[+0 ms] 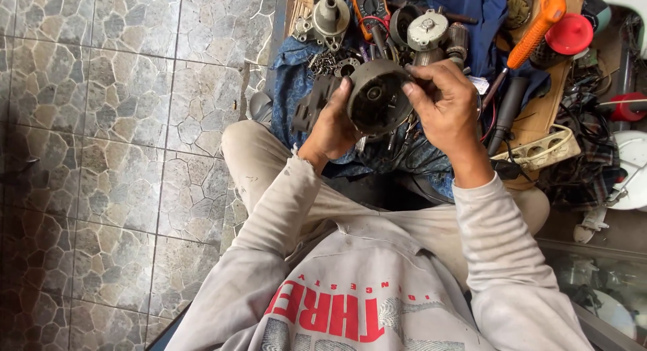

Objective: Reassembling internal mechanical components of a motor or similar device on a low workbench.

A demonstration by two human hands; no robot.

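Holding a dark round motor housing [377, 98] above the lap, the left hand [331, 125] grips its left side and the right hand [445, 105] closes on its right rim, thumb at the top edge. It looks like stiff cast metal, rather heavy and perhaps greasy, so the outer rim seems the safest place to hold. Behind it, on a blue cloth [296, 81], lie metal motor parts [330, 17] and an orange-handled screwdriver [536, 31].

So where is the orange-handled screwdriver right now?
In the head view the orange-handled screwdriver lies at the upper right, on the wooden board, beside the red cap and above the right hand, which touches the dark round housing.
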